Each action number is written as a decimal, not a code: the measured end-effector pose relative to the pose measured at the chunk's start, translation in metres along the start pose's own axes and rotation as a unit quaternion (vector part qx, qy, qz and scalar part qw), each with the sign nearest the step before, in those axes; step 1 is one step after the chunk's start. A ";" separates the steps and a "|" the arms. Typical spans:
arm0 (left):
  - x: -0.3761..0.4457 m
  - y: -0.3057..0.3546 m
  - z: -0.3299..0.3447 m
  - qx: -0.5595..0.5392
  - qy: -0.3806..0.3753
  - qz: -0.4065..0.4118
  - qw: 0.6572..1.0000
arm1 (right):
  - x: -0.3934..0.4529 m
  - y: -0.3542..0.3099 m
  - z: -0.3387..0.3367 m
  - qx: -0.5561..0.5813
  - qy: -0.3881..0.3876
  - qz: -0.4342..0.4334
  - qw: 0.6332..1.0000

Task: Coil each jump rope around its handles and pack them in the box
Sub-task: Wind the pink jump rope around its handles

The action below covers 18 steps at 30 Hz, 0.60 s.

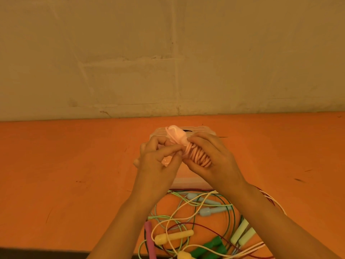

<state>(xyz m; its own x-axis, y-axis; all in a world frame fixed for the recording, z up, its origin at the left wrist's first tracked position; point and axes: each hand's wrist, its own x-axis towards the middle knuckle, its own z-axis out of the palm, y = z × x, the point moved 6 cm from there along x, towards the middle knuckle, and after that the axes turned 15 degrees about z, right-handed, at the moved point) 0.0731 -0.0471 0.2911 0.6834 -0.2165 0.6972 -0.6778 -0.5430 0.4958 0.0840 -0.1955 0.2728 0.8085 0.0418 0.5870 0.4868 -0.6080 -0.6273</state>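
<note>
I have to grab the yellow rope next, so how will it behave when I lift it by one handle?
Likely floppy: the yellow rope lies in loose loops. It crosses the green cords, so it may snag. Its handle looks rounded and might roll.

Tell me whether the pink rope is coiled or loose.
Coiled: the pink rope is wound in tight loops around its handles, held between the left hand and right hand.

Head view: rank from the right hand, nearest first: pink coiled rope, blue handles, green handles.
1. pink coiled rope, in the right hand, above the box.
2. blue handles, on the table below the wrists.
3. green handles, at the bottom edge, nearest the camera.
</note>
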 end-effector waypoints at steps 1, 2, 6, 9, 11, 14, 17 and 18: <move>0.001 -0.001 -0.002 0.013 -0.009 0.014 1.000 | -0.001 0.001 0.001 0.000 -0.003 0.000 1.000; 0.003 0.001 -0.003 0.032 -0.021 0.043 0.998 | -0.002 0.002 0.001 0.002 -0.008 0.000 1.000; 0.008 0.012 -0.007 0.114 -0.051 0.166 0.978 | -0.004 0.003 0.002 0.003 -0.019 -0.006 1.000; 0.010 0.007 -0.012 0.055 -0.017 0.135 0.989 | -0.003 0.002 0.001 0.014 -0.016 -0.005 1.000; 0.013 0.002 -0.017 0.031 0.014 0.099 0.995 | -0.004 0.002 0.003 0.007 -0.020 -0.008 1.000; 0.015 -0.005 -0.017 0.030 -0.002 0.072 0.997 | -0.009 0.003 0.008 -0.014 -0.029 -0.023 0.999; 0.012 -0.006 -0.012 0.073 -0.054 0.091 0.992 | -0.011 0.004 0.010 -0.020 -0.034 -0.026 0.999; 0.012 -0.006 -0.012 0.081 -0.064 0.095 0.990 | -0.011 0.003 0.010 -0.021 -0.033 -0.028 0.999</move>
<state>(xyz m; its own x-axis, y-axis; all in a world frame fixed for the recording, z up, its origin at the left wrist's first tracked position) 0.0824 -0.0365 0.3027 0.5836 -0.4226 0.6934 -0.7519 -0.6037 0.2649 0.0802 -0.1898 0.2589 0.8009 0.1289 0.5847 0.5195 -0.6351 -0.5716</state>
